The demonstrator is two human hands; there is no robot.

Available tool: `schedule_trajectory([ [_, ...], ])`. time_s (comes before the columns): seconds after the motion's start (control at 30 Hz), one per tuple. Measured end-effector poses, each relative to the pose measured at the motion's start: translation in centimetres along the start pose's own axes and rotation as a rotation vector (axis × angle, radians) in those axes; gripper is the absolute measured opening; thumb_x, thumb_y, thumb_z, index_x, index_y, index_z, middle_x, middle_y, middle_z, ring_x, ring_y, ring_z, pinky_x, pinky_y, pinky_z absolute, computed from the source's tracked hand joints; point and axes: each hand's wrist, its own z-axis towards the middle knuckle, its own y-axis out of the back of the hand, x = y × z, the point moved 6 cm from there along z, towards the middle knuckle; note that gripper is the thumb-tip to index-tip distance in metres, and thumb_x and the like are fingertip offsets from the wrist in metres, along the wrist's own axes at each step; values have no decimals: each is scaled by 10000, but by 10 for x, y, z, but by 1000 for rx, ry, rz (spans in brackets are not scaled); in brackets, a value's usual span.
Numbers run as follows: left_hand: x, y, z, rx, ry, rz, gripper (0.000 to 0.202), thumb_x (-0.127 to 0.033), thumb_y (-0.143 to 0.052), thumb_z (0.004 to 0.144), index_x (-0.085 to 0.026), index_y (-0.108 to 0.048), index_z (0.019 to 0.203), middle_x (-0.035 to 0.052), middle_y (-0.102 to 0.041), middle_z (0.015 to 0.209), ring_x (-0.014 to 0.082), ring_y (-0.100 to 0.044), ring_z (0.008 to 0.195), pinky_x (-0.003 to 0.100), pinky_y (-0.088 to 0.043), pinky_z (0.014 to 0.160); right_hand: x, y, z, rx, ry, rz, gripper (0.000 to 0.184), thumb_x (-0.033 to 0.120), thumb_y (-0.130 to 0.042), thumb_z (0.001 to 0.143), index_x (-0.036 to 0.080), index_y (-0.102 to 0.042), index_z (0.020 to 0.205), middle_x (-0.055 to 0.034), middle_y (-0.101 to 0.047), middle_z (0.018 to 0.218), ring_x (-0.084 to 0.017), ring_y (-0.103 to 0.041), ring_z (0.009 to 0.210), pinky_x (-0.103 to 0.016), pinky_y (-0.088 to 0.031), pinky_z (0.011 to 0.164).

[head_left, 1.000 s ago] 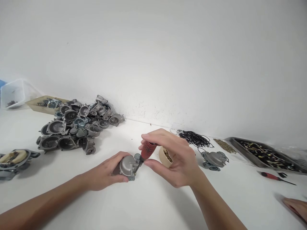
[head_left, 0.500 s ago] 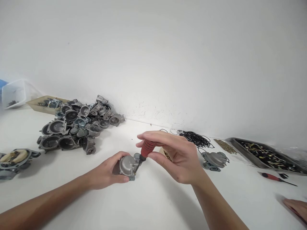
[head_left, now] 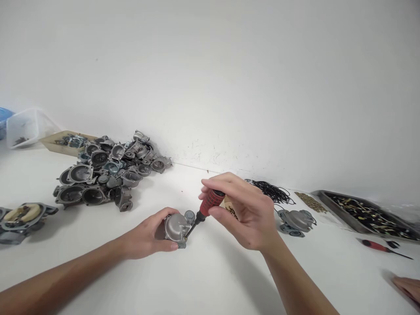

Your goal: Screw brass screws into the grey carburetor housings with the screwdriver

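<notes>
My left hand (head_left: 146, 236) is closed around a grey metal carburetor float bowl (head_left: 175, 227), steadying it on the white table. In my right hand (head_left: 246, 214) is a screwdriver (head_left: 210, 204) with a red and black handle, gripped between thumb and fingers. Its shaft slants down to the left, and the tip meets the lower right side of the bowl by a small brass-coloured spot. Behind my right hand, a container of small brass parts (head_left: 231, 211) is partly hidden.
Grey metal bowls (head_left: 93, 195) are heaped at left, near a tan tray (head_left: 54, 144). A carburetor part (head_left: 24, 218) lies at far left. To the right are black rings (head_left: 272, 192), another grey part (head_left: 297, 221), a dark tray (head_left: 348, 221), a second screwdriver (head_left: 376, 246) and another hand (head_left: 408, 286).
The screwdriver handle has tipped further to the right and my right hand has turned with it. The tip stays at the bowl. My left hand keeps its hold.
</notes>
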Motion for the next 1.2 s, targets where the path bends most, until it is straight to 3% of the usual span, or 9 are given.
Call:
schedule_trajectory([
  [0.1,0,1,-1,-2,1,22,645,-463,-898,846,-243,-575,1359,88,-692,1247,301,-640,1111,427,-484,961,-2,-2,0,49,-24,34,517,97,-640,1027,274,-630,1513,-83,-774,1144,-190,-772,925,-439,-663,891],
  [0.23,-2,0,-1,8,1,-5,636,-455,-893,853,-244,-569,1359,91,-686,1267,302,-639,1128,437,-482,977,-1,2,1,-18,-10,-48,460,175,-841,921,299,-745,1353,-11,-733,896,-153,-715,766,-346,-661,744],
  [0.4,-3,-1,0,2,5,0,616,-443,-896,853,-245,-582,1344,79,-686,1234,297,-634,1108,432,-478,963,1,-4,2,83,-16,17,573,87,-647,1002,268,-592,1543,-112,-768,1247,-196,-780,947,-432,-692,863],
  [0.57,-3,-2,0,26,8,-39,622,-435,-895,861,-248,-565,1353,69,-694,1205,283,-644,1080,416,-493,936,7,0,0,-72,120,-136,504,154,-900,856,251,-759,1330,-12,-757,870,-139,-737,719,-289,-660,665],
  [0.63,-3,-1,0,22,8,-30,622,-434,-895,861,-247,-565,1354,71,-693,1212,283,-645,1081,417,-492,936,8,-1,0,-71,137,-133,438,170,-831,919,228,-753,1345,-49,-760,957,-137,-737,705,-306,-660,655],
  [0.73,-3,0,0,10,9,3,625,-435,-894,859,-244,-569,1357,81,-691,1245,294,-642,1102,429,-484,956,5,-5,0,1,88,-53,487,90,-614,1003,206,-662,1473,-116,-775,1153,-173,-783,812,-398,-687,773],
  [0.9,-3,0,-1,8,3,21,635,-457,-887,859,-238,-568,1362,87,-695,1239,299,-641,1106,442,-485,974,5,0,0,-92,137,-127,498,80,-823,893,251,-750,1356,-33,-705,973,-132,-734,724,-308,-643,659],
  [1.07,-2,1,-1,8,-4,42,629,-470,-882,866,-238,-569,1360,85,-697,1221,299,-650,1093,441,-505,957,2,-8,0,34,49,3,528,63,-620,993,249,-652,1486,-104,-757,1170,-181,-763,860,-429,-682,836],
  [1.2,-1,1,-1,13,-4,31,633,-460,-886,868,-245,-566,1370,85,-695,1234,299,-647,1106,441,-501,960,2,-5,2,-7,54,-51,486,126,-801,938,267,-716,1395,-38,-751,950,-161,-726,786,-349,-658,744],
])
